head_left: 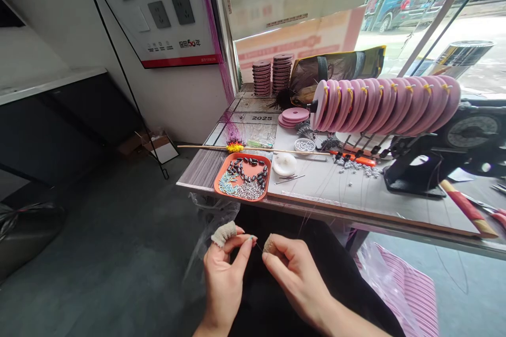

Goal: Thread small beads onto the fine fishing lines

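My left hand (pixel 227 271) is closed in a pinch above my lap, thumb against forefinger. At its fingertips is a tiny teal piece (pixel 252 238), perhaps like the teal tubes in the tray. Facing it, my right hand (pixel 294 271) pinches a thin line (pixel 259 246) that runs across the short gap between the hands. Beige fabric finger covers (pixel 224 234) wrap a finger of each hand. Beyond the hands, at the table edge, an orange tray (pixel 217 189) holds black pieces, teal tubes and small silvery beads.
Pink foam discs (pixel 363 105) sit in a row on a black stand (pixel 415 179) at right. A thin stick (pixel 197 147) lies behind the tray. Near it are a white round pad (pixel 284 164), needles (pixel 290 179), a bead bowl (pixel 304 146) and scissors (pixel 482 205).
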`<action>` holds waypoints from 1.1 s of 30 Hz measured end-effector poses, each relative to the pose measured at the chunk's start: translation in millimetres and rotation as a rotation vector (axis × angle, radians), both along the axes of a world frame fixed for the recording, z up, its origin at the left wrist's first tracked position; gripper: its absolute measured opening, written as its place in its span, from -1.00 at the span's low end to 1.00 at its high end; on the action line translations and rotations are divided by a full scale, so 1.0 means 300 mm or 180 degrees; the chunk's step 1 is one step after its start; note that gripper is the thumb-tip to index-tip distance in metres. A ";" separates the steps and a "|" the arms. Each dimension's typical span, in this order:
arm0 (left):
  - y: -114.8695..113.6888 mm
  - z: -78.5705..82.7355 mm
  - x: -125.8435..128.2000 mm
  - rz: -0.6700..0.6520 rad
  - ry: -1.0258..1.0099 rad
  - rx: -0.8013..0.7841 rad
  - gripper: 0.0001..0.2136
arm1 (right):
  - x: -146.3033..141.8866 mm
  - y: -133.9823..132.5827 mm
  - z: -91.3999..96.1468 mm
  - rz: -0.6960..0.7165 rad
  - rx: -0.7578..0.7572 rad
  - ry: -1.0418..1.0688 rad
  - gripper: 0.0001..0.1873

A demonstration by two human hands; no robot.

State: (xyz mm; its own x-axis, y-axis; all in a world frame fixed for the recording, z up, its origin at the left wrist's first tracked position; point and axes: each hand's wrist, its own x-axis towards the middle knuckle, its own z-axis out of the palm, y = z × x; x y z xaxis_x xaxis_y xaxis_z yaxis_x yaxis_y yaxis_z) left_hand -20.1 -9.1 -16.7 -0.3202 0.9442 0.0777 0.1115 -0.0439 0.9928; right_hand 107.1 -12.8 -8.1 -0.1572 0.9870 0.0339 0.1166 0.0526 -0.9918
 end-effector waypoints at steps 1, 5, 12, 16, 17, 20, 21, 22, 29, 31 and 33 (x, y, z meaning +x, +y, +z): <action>0.000 0.002 0.001 0.0006 0.0013 0.0026 -0.95 | 0.000 0.000 -0.001 -0.0004 0.0003 -0.0004 -0.77; -0.005 -0.011 -0.002 0.0003 0.0228 0.0160 -0.95 | -0.001 -0.001 -0.002 -0.0009 -0.0002 0.0007 -0.76; -0.027 -0.040 -0.022 -0.0227 0.1805 0.1333 -0.80 | -0.002 0.002 -0.009 0.0056 -0.0001 0.0192 -0.71; -0.017 -0.020 -0.022 -0.0473 0.2407 0.2166 -0.73 | 0.004 0.010 -0.018 0.0156 -0.0014 0.0269 -0.67; -0.012 -0.016 -0.022 -0.0555 0.2443 0.2255 -0.72 | 0.007 0.010 -0.020 0.0168 -0.0032 0.0257 -0.67; 0.002 -0.010 -0.021 -0.0870 0.2417 0.2358 -0.70 | 0.015 0.008 -0.023 0.0160 -0.0088 0.0182 -0.67; 0.005 -0.008 -0.021 -0.0946 0.2406 0.2369 -0.70 | 0.017 0.008 -0.023 0.0140 -0.0099 0.0161 -0.67; 0.006 -0.007 -0.021 -0.0993 0.2407 0.2371 -0.69 | 0.019 0.008 -0.022 0.0121 -0.0102 0.0149 -0.67; 0.018 0.017 -0.012 -0.1484 0.2477 0.2443 -0.70 | 0.035 0.026 -0.010 -0.0013 -0.0205 0.0097 -0.72; 0.025 0.030 -0.005 -0.1657 0.2547 0.2488 -0.70 | 0.047 0.035 -0.005 -0.0046 -0.0233 0.0009 -0.75; 0.031 0.041 0.004 -0.1694 0.2468 0.2307 -0.71 | 0.059 0.042 0.001 -0.0130 -0.0187 -0.0053 -0.77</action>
